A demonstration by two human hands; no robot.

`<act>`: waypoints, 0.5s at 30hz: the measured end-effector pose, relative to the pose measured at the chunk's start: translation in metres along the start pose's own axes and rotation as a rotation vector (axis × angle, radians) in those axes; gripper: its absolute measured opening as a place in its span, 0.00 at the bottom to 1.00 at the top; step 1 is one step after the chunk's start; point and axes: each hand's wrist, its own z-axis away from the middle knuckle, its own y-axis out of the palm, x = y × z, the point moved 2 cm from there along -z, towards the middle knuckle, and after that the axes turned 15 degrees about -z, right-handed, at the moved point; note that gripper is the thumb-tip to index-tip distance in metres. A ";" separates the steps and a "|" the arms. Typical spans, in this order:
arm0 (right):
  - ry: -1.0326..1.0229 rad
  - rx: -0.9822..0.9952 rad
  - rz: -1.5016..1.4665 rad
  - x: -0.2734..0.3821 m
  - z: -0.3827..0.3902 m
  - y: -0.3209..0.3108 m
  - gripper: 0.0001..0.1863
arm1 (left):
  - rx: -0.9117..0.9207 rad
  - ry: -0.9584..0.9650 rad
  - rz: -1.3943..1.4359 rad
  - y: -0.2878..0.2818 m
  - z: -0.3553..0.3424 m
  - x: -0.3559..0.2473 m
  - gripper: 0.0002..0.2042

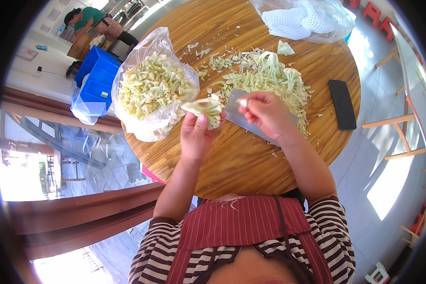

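Observation:
My left hand (196, 135) grips a pale green cauliflower piece (206, 110) between thumb and fingers, above the table near the plastic bag. To its right, my right hand (270, 116) is closed in a pinch on a small white cauliflower bit (243, 102). Beneath the right hand lies a wide metal cleaver blade (236, 113); its handle is hidden. Beyond the blade spreads a heap of cauliflower florets and trimmings (288, 85). On the left, a clear plastic bag (190, 78) stands open, filled with cut cauliflower florets (151, 87).
The round wooden table (213, 175) carries a black phone (341, 104) at its right edge. White foam netting in a plastic bag (300, 21) lies at the far side. Blue crates (97, 71) stand beyond the left edge. Another person (97, 21) bends over a box far left.

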 end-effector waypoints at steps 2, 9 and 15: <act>-0.139 -0.059 -0.089 0.016 0.002 -0.002 0.08 | -0.021 -0.080 -0.061 -0.012 -0.003 -0.004 0.16; -0.752 -0.150 1.018 0.014 -0.003 -0.010 0.13 | -0.060 -0.051 -0.625 -0.011 0.004 0.005 0.18; -0.112 0.181 0.511 -0.004 0.012 0.014 0.11 | -0.148 0.496 -1.289 0.005 0.002 -0.008 0.21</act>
